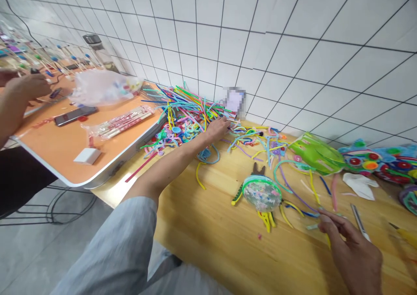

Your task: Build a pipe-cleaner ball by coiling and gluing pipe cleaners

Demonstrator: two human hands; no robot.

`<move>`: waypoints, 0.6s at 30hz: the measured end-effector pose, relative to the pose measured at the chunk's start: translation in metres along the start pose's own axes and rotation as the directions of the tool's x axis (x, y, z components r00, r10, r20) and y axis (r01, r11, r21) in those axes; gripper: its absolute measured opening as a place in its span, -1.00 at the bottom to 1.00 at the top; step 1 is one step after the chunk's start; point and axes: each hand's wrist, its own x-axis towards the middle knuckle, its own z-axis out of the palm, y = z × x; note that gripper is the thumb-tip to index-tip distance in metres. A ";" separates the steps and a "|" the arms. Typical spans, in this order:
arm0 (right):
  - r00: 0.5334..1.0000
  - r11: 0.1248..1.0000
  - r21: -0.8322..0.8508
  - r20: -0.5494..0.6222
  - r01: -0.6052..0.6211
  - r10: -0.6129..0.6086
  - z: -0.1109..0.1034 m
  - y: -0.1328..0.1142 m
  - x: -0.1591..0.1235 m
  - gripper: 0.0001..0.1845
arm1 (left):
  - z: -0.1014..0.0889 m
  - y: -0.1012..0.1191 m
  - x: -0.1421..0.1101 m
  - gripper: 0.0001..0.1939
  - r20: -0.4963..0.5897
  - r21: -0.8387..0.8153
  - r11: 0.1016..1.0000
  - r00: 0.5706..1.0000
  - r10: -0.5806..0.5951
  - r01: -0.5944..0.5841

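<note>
My left hand (217, 130) reaches across to a heap of coloured pipe cleaners (192, 101) against the wall, its fingers stretched out and partly lost among the strands. At the lower right, my right hand (353, 247) has thumb and fingers pinched together; a purple pipe cleaner (295, 193) runs up to the fingertips. Between both hands lies a round, clear-fronted craft figure (262, 193) with a green rim, brown ears and yellow feet. Loose strands lie around it, including a yellow one (200, 177). A utility knife (359, 222) rests beside my right hand.
A green packet (317, 154) and colourful craft figures (365, 161) line the wall at right, near a crumpled white tissue (360, 185). On the orange table (112, 149) at left are a phone (75, 115), packaged sticks (120, 122) and a plastic bag (99, 87). Another person's hands (28, 88) work there.
</note>
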 end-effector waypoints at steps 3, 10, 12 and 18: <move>1.000 1.000 0.001 0.004 0.011 -0.011 0.000 0.002 0.000 -0.35 | 0.002 0.001 -0.002 -0.70 0.005 -0.005 1.000 1.000 0.003 -0.003; 1.000 1.000 0.009 -0.017 0.023 -0.023 0.001 0.001 0.001 -0.37 | 0.005 0.004 -0.002 -0.66 0.046 -0.037 0.998 0.998 0.048 -0.047; 0.999 0.999 0.010 -0.007 0.046 -0.046 0.001 0.003 0.001 -0.40 | 0.005 0.000 -0.002 -0.69 0.060 -0.056 0.997 0.996 0.064 -0.060; 0.994 0.994 0.035 -0.035 0.104 -0.103 0.009 0.015 0.002 -0.39 | 0.000 -0.006 0.002 -0.77 0.037 -0.117 0.993 0.999 0.001 0.004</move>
